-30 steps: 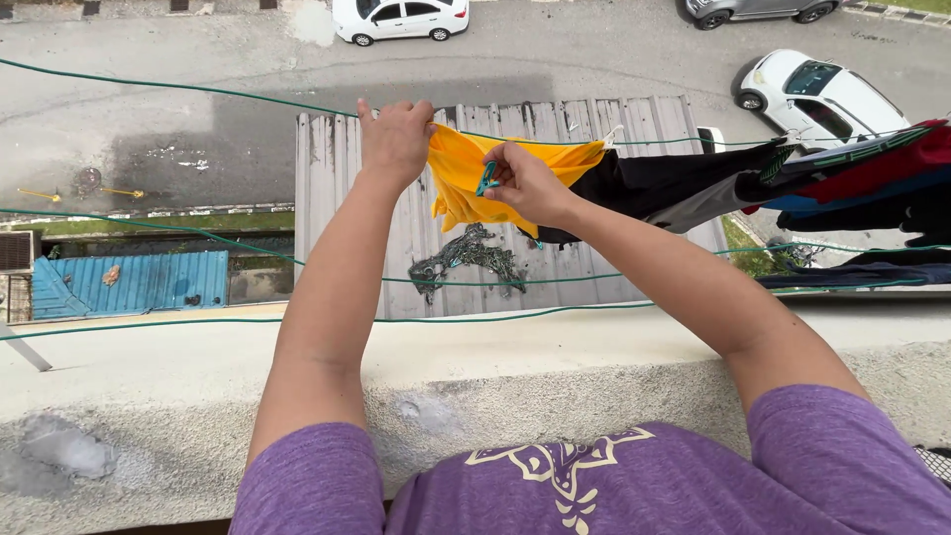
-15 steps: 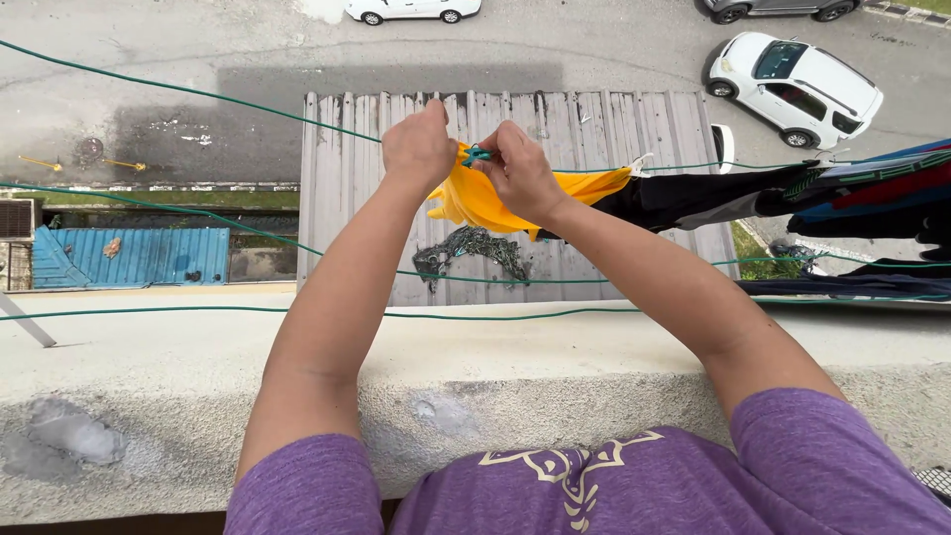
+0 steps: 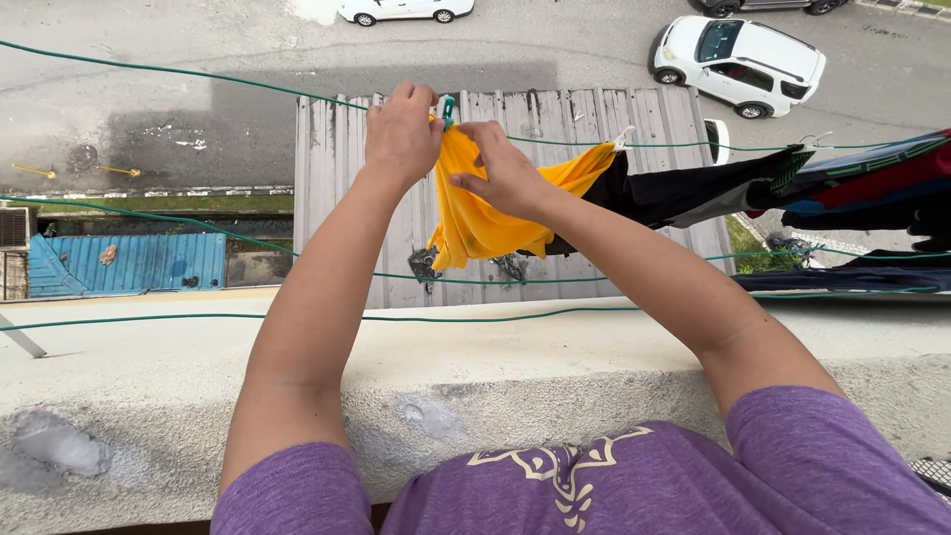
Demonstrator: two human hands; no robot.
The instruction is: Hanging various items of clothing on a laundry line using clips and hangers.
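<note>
A yellow garment (image 3: 485, 218) hangs from the far green clothesline (image 3: 198, 76), stretched high above a street. My left hand (image 3: 400, 134) grips the garment's left corner against the line. A teal clothespin (image 3: 448, 107) stands on the line at that corner, just right of my left fingers. My right hand (image 3: 500, 168) pinches the yellow cloth right below the pin. A white clothespin (image 3: 623, 137) holds the garment's right corner, where a black garment (image 3: 684, 193) starts.
More dark, red and blue clothes (image 3: 882, 183) hang to the right. Two nearer green lines (image 3: 149, 319) run across above the concrete ledge (image 3: 495, 376) in front of me. Far below lie a corrugated roof (image 3: 337, 198), a road and a white car (image 3: 738, 64).
The teal clothespin went from my right hand onto the line at the garment's left corner. My right hand dropped just below it, and the yellow cloth now hangs longer.
</note>
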